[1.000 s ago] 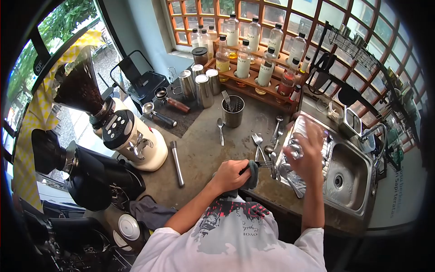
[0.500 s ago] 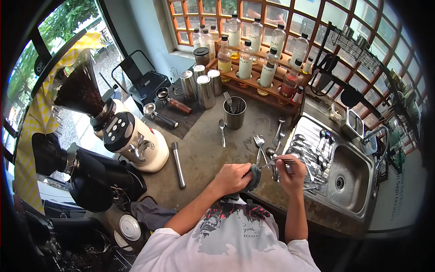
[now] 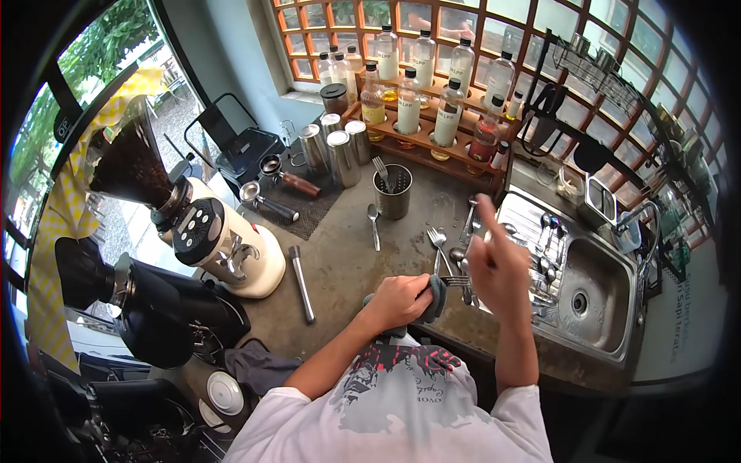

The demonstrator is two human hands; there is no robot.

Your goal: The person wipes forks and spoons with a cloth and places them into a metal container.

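Observation:
Close to my body, my left hand point(image 3: 403, 302) is closed around a dark grey cloth point(image 3: 437, 299). A fork point(image 3: 457, 282) sticks out of the cloth to the right, its tines showing. Over the near left corner of the sink's drainboard, my right hand point(image 3: 500, 272) is raised and slightly blurred. Its index finger stretches forward, and nothing shows in the fingers. Just beyond that fingertip lies a spoon point(image 3: 468, 221) on the counter. Another fork point(image 3: 438, 239) rests between the hands. Many spoons and forks point(image 3: 549, 247) cover the drainboard, partly hidden by my right hand.
A perforated metal cup point(image 3: 393, 193) holds forks, with a spoon point(image 3: 373, 225) beside it. A tamper-like metal rod point(image 3: 302, 285) lies near the cream coffee grinder point(image 3: 231, 247). Bottles stand in a wooden rack point(image 3: 424, 139) at the back. The sink point(image 3: 594, 309) is at the right.
My right hand has let go of the fork and moved up and forward, its index finger now extended. The fork stays in the cloth in my left hand.

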